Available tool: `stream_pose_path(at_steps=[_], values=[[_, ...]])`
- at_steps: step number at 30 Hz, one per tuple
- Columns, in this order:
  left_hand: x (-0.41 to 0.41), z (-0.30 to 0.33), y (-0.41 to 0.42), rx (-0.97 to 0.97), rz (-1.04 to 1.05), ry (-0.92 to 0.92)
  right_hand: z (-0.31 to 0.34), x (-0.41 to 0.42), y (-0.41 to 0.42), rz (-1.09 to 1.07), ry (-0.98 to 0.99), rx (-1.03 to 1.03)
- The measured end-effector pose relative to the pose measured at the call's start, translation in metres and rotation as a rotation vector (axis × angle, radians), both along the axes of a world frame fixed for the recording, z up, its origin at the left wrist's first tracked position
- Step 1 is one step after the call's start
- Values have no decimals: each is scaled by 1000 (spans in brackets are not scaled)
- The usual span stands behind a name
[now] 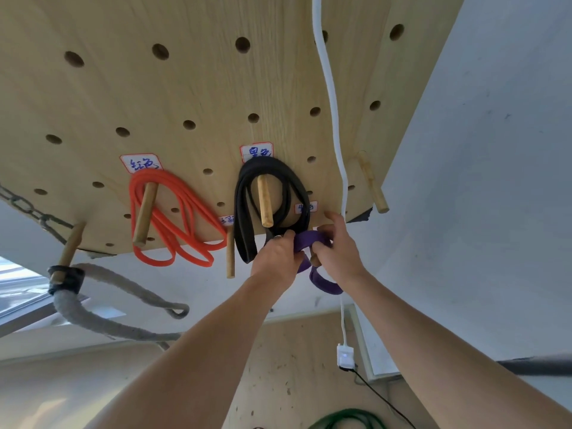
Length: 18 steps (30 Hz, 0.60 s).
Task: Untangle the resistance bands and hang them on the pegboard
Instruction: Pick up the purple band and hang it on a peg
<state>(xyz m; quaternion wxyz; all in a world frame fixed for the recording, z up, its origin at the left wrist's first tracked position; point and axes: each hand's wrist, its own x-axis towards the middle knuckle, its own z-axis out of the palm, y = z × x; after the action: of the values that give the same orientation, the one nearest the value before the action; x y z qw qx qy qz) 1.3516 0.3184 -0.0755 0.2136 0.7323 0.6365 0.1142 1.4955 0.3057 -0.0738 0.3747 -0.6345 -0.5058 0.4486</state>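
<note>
While both hands grip it, the left hand (275,253) and right hand (335,247) hold the purple band (309,239) at the pegboard's (185,88) lower edge, centre frame.

pale wood-grain pegboard (192,88), wooden pegs (265,201), matt rubbery bands (173,212), metal chain (28,209)

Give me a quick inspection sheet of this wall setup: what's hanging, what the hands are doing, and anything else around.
Surface: wooden pegboard with round holes, wooden pegs and small handwritten labels.
Job's things: orange band looped on one peg; black band looped on the next; purple band being worked at a peg low on the board; green band lying below.
Clutter: grey rope hanging from a peg at the left; chain beside it.
Hands: left hand and right hand both grip the purple band.
Cables: white cord down to a small white box; thin black wire beneath.
Surroundings: pale wall.
</note>
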Motion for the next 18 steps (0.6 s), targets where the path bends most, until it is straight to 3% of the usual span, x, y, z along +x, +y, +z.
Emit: stream_pose_path(at_steps=[11, 18], values=[[0, 8, -9, 58, -47, -19, 11, 17, -5, 80, -53, -32], [-6, 19, 4, 62, -113, 76, 4, 34, -1, 146, -198, 2]])
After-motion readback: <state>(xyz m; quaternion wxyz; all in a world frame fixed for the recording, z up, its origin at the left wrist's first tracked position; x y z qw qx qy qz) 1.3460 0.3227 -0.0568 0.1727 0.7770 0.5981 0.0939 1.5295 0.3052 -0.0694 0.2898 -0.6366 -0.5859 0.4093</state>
